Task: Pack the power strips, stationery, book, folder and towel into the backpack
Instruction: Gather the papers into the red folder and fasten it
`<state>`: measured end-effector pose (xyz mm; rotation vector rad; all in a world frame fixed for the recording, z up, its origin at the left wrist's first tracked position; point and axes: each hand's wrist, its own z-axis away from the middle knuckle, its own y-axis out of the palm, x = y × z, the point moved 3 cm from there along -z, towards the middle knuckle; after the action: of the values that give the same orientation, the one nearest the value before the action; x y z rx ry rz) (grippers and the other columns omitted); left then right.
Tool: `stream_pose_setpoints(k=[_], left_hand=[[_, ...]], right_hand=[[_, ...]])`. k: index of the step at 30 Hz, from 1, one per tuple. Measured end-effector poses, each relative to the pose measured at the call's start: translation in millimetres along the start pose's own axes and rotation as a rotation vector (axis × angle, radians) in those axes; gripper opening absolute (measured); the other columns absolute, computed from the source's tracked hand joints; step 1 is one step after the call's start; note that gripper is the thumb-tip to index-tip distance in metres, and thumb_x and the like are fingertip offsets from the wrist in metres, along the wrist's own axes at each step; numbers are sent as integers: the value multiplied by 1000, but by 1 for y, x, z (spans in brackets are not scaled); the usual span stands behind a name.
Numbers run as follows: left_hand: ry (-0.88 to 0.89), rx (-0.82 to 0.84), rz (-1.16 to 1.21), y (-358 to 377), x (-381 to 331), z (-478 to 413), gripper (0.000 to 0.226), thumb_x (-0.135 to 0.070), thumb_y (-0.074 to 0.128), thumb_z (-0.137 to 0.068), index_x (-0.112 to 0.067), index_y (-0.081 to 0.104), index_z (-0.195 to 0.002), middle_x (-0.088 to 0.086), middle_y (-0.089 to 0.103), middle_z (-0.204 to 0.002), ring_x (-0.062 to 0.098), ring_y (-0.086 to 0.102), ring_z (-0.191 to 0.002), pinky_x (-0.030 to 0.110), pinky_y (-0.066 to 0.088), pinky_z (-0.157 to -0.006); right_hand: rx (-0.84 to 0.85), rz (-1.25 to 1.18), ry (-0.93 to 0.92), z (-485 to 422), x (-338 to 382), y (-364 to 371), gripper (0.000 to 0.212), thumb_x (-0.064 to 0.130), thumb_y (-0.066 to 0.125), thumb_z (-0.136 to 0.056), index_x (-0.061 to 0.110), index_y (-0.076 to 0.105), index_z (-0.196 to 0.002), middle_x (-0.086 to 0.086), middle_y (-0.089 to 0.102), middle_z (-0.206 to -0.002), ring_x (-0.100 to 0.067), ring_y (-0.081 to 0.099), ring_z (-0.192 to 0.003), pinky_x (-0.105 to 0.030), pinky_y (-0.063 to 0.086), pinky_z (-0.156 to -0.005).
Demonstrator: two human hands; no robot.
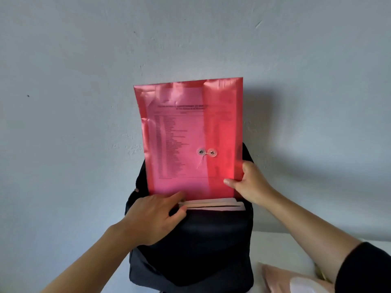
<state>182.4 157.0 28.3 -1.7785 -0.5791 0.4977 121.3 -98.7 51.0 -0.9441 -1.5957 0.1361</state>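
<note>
Pink towel (296, 280) lies below the right hand (251, 182), which pinches the red folder (190, 134); left hand (152, 216) rests flat on the backpack (201, 250) rim.

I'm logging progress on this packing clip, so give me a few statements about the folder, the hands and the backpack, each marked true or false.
1. The red folder stands upright with its lower end in the black backpack. True.
2. The right hand holds a pen. False: it pinches the folder's right edge.
3. The folder is fully inside the backpack. False: most of it sticks up above the opening.
4. A book sits in the backpack, on the near side of the folder. True.
5. The left hand rests on the pink towel. False: it is at the backpack's opening; the towel lies at lower right.
</note>
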Motion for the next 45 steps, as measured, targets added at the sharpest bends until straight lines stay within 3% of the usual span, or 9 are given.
stream_pose_setpoints(k=[4,11,17,21,27,32,37,41,45], left_hand=[[-80,111,-19,-9,5,7,55,-79,12,-92,-53,42,-130,-14,62,-105,13,61,-106,33,49,-93],[-63,262,44,-10,2,4,44,-77,17,-96,-53,38,-127,-19,66,-107,12,64,-98,35,51,-94],[-69,316,28,-15,2,4,43,-80,15,-94,-58,34,-127,-8,60,-104,21,60,-105,41,47,-100],[-53,215,44,-13,5,4,45,-81,17,-93,-53,42,-119,-15,66,-86,11,64,-83,36,54,-87],[11,-74,6,-12,2,2,53,-76,23,-92,-43,61,-109,-16,72,-93,9,68,-88,26,50,-83],[32,-221,-113,-8,1,7,43,-69,35,-94,-42,67,-98,-13,66,-82,14,62,-90,34,49,-80],[19,-105,28,-9,3,9,46,-73,32,-95,-42,62,-109,-17,54,-92,2,48,-79,23,43,-79],[55,-141,62,-5,4,8,47,-72,31,-96,-40,64,-105,-18,59,-90,1,51,-82,22,43,-78],[85,-203,15,-6,2,10,44,-69,32,-97,-38,63,-100,-15,57,-75,1,40,-73,25,38,-71]], right_hand=[[-303,-66,-11,7,3,-18,17,4,76,-87,16,66,-92,-5,73,-87,-23,70,-82,-35,56,-78],[127,58,54,9,-4,4,37,14,77,-89,14,65,-124,-1,71,-109,-17,68,-100,-28,51,-88],[-159,-8,25,11,3,-4,20,5,74,-88,22,64,-84,-6,71,-88,-24,68,-82,-26,50,-69],[-48,2,39,9,-1,-2,19,6,78,-86,14,69,-101,-7,74,-96,-22,70,-90,-28,51,-76],[284,121,7,9,7,11,37,40,83,-82,20,75,-112,2,77,-100,-12,72,-92,-33,58,-90],[9,-276,-113,17,14,13,17,26,76,-91,28,74,-108,6,78,-102,-12,73,-97,-44,57,-95],[153,-69,93,16,-2,22,24,22,88,-78,19,76,-99,5,78,-94,-12,73,-90,-41,59,-92],[-32,-389,-84,12,19,6,20,16,81,-86,21,76,-105,0,79,-98,-19,75,-95,-39,61,-88],[19,-118,-151,10,15,9,26,8,77,-89,23,71,-109,-1,75,-103,-8,70,-88,-24,58,-82]])
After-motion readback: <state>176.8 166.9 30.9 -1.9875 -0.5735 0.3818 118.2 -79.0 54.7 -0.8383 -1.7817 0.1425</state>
